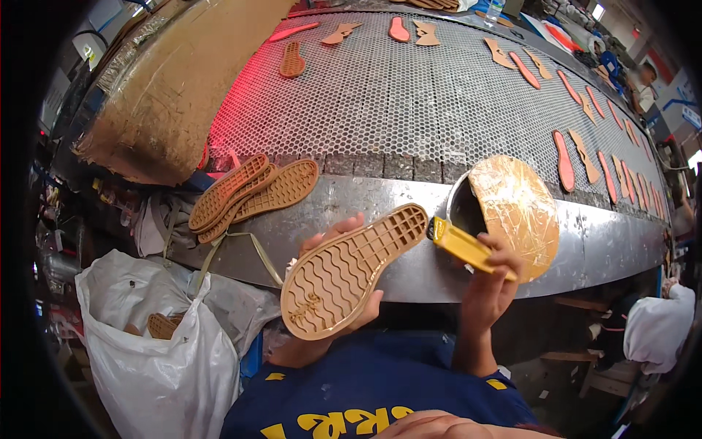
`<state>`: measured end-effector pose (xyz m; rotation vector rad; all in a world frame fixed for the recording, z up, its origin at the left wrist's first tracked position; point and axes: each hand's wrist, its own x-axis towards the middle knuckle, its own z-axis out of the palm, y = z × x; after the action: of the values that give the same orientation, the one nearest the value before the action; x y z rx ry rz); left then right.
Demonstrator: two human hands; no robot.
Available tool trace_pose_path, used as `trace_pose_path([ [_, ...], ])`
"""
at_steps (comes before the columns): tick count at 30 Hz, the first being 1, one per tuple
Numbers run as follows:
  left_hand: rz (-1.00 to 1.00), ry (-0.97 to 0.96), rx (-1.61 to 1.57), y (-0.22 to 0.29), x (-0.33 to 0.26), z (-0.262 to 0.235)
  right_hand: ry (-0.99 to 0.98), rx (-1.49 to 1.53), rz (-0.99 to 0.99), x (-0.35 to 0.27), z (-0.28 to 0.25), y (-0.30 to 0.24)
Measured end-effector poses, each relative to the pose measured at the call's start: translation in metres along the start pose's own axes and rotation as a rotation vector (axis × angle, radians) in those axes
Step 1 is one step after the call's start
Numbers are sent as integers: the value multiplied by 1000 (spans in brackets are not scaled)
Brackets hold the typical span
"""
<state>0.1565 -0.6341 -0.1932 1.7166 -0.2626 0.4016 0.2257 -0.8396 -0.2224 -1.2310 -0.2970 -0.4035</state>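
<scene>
My left hand [367,313] is closed around a tan shoe sole [340,274], thumb on its near edge and fingers on its far edge. Wavy ribs cover the wide part of the sole and a square grid its narrow end, which points right. In my right hand [491,287] is a yellow brush [464,245] with a dark end. That dark end sits close to the sole's narrow end; whether they touch I cannot tell. Behind the brush stands a round metal pot [459,208], partly covered by a tan, plastic-wrapped round board [519,219].
More tan soles [248,192] lie stacked on the metal table edge [409,282] at left. Beyond it, a honeycomb conveyor [351,102] carries pink insoles [564,161] and tan cut pieces. A white sack [161,358] holding soles hangs at lower left. Another person [645,86] is far right.
</scene>
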Motion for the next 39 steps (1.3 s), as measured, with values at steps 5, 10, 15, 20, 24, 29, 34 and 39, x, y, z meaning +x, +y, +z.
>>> trace_pose_path([
  [5,-180,-240,441,37,11,-10,-197,-151,-275,-21,20,-10],
  [10,-218,-279,249,28,4,-11,-302,-270,-386,-18,40,-18],
  [15,-465,295,-1146,12,0,6,-511,-237,-433,-35,56,-34],
  [20,-456,363,-1196,9,0,7,-516,-160,-449,-33,53,-30],
  [24,124,186,-134,0,4,19,-351,-259,-441,-28,60,-24],
  [29,-495,319,-705,12,12,11,-637,-183,-446,-42,58,-38],
  [34,-445,269,-556,22,12,15,-665,-84,-428,-35,57,-37],
  [39,-849,235,-866,25,28,2,-575,-219,-436,-33,57,-40],
])
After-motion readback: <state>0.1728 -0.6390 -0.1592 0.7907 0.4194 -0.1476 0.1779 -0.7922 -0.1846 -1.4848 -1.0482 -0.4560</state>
